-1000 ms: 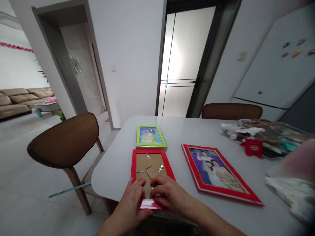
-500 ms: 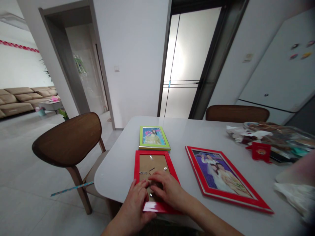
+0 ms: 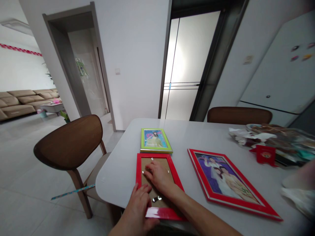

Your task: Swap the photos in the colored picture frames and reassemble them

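Note:
A red frame (image 3: 139,167) lies face down near the table's front edge, its brown backing board (image 3: 147,162) and small metal clips showing. My left hand (image 3: 139,206) grips the frame's lower left corner, thumb at the near edge. My right hand (image 3: 157,175) rests over the upper middle of the backing, fingers bent at its left part; whether they pinch a clip is hidden. Behind it lies a green frame (image 3: 168,144) with a photo of a person. To the right is a larger red frame (image 3: 200,178), face up, with a photo of several people.
The white table (image 3: 182,134) has plastic-wrapped items (image 3: 283,134), a red packet (image 3: 265,155) and white tissue (image 3: 295,196) at its right side. A brown chair (image 3: 69,141) stands at the left, another chair (image 3: 238,114) behind the table.
My right hand has moved up the backing from its lower middle, uncovering a metal clip near the bottom. My left hand remains at the frame's lower left corner. The view has shifted slightly.

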Demonstrator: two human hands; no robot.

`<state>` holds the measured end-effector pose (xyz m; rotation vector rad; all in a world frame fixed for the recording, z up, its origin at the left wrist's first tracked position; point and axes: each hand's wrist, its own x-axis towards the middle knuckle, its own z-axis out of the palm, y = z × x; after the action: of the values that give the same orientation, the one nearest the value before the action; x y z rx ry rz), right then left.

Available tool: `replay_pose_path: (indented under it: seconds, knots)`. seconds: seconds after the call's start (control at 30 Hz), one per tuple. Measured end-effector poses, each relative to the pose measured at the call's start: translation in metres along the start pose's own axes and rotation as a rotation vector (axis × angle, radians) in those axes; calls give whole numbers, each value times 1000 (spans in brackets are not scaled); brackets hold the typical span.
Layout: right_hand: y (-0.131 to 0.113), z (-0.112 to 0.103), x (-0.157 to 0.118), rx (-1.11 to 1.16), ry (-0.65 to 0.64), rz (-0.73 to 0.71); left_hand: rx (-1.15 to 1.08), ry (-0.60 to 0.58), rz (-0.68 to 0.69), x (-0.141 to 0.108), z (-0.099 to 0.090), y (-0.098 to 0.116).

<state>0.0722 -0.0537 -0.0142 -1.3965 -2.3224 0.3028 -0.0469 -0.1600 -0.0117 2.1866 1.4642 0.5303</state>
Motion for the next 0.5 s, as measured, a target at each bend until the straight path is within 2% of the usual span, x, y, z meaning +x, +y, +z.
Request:
replay_pose_path:
  seconds: [0.13, 0.23, 0.37, 0.5]
  knots:
    - [24, -3, 7, -52, 78, 116, -16, -18, 53, 1, 7, -1]
    - [33, -1, 12, -69, 84, 143, -48, -17, 82, 2, 11, 1]
    - [30, -6, 9, -64, 74, 127, -54, -35, 77, 2, 10, 3]
    - [23, -28, -18, -44, 55, 86, -72, -44, 74, 2, 7, 3]
